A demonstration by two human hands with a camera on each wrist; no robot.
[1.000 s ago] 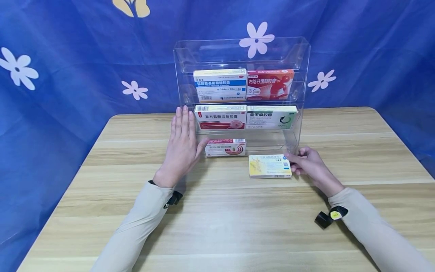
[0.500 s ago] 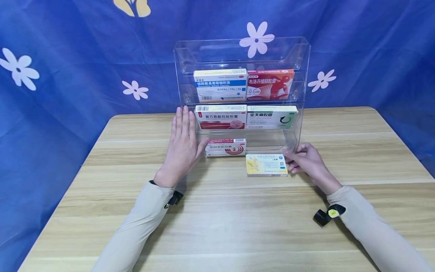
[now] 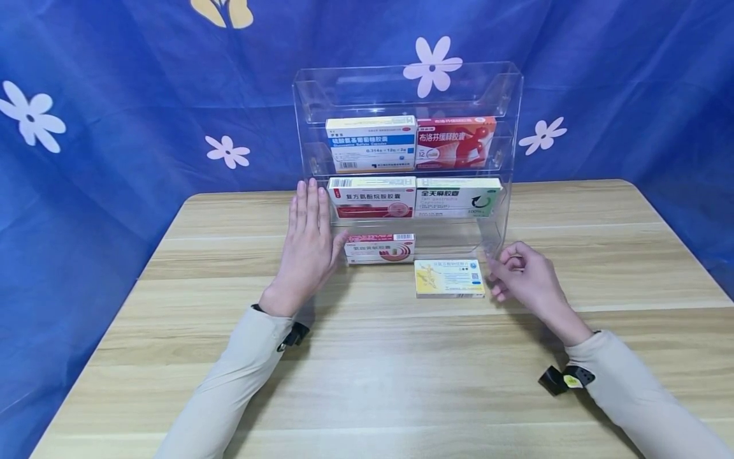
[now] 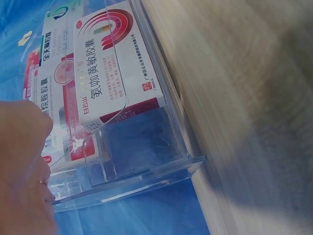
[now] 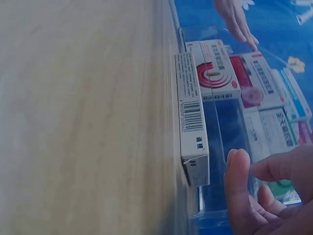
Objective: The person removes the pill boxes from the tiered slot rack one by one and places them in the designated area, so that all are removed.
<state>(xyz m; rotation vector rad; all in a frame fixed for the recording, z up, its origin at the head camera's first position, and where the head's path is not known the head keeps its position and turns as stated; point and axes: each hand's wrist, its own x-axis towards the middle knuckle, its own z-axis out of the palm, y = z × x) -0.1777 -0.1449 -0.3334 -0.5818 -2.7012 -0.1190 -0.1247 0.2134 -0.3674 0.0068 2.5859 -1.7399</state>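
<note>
Near far edge of table (image 3: pixel 367 376), probably steadies clear rack (image 3: pixel 450 234) with flat left hand (image 3: pixel 308 248); holds empty right hand (image 3: pixel 529 280) half-bent beside yellow box (image 3: pixel 450 279).

Has left forearm (image 3: pixel 226 386) slanting up and inward from the lower left, right forearm (image 3: pixel 636 389) slanting in from the lower right, both sleeved. Holds left hand (image 3: pixel 306 248) with its back in sight and fingers (image 3: pixel 312 210) straight, nearly upright and close together; sets left thumb (image 3: pixel 338 247) apart from them, angled up to the right. Holds right hand (image 3: pixel 532 278) well apart from the left, pointing up and leftward, with right wrist (image 3: pixel 568 322) nearly in line behind it. Bends digits (image 5: pixel 238 186) of that hand loosely, with two tips close together in the right wrist view.
</note>
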